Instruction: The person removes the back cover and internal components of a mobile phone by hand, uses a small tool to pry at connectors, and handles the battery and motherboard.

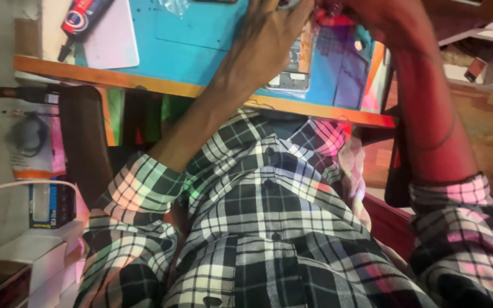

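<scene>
My left hand (269, 34) reaches forward over a blue work mat (201, 40) on a desk. Its fingers run off the top edge, so what they touch is hidden. My right hand (372, 14) is beside it at the top edge, mostly cut off, next to something red (332, 18). Below the left hand, a flat opened device with a grey frame (288, 81) lies on the mat. My checked shirt (269, 228) fills the lower half of the view.
A red and blue tube (81, 17) lies on a white pad (112, 40) at the desk's left. The orange desk edge (144, 84) runs across. A dark chair back (84, 142), boxes (49, 205) and a cable are at left; shelves (486, 34) at right.
</scene>
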